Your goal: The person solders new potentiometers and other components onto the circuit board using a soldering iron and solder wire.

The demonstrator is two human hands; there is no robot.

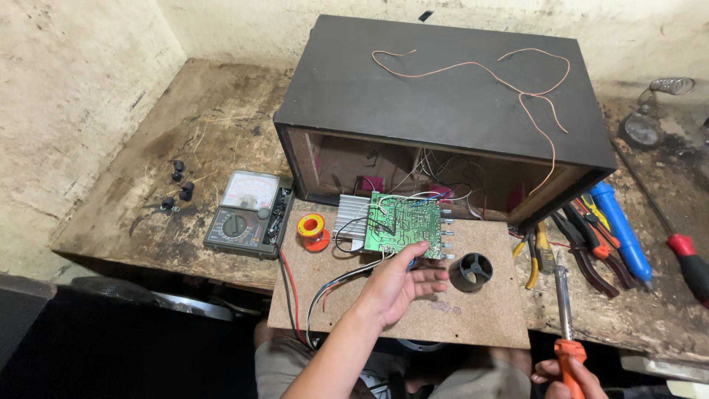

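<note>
On the worn wooden bench (133,192) we see a meter (244,214) and a solder spool (312,231). Our left hand (399,284) pinches the green circuit board (402,225) lying before the open black box (443,96); our right hand (565,373) clamps a soldering iron (564,310).

Circuit board (402,224) before cabinet (443,103), multimeter (244,214) to its left

Stained, scuffed wooden workbench (148,177) set into corner; cracked, dirty whitewashed walls (66,96) left and rear; even light; dark below.
</note>
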